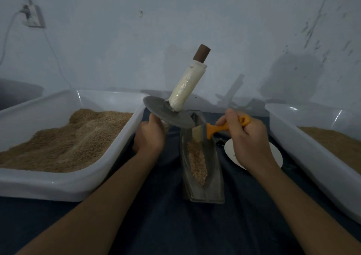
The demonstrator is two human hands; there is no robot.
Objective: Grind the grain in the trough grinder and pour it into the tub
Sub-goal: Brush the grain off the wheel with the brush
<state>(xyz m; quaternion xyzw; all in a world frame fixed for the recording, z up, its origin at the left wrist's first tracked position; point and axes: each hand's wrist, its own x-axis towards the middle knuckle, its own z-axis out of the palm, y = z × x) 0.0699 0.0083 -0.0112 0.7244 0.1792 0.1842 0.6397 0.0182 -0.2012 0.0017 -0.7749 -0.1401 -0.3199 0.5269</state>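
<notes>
Left hand (pixel 149 136) is gripping the lower handle of the grinding wheel (pixel 168 114), fingers curled round it. It is holding the wheel lifted and tilted above the far end of the trough (pixel 203 168); the upper handle (pixel 187 84), wrapped in pale tape with a brown tip, is pointing up and to the right.

Right hand (pixel 248 137) is holding a brush (pixel 213 129) by its orange handle, fingers closed round it. The bristles are sitting at the far end of the trough, just under the wheel's edge.

Trough is lying lengthwise on the dark cloth (pixel 166 225) between the arms. A strip of ground grain (pixel 197 163) is lying along its groove.

Left tub (pixel 64 182) is sitting just beside the left arm, heaped with grain (pixel 74 141). Right tub (pixel 312 157) is also holding grain, partly cut off by the frame edge. A white disc (pixel 230 149) is lying on the cloth under the right hand, between trough and right tub.
</notes>
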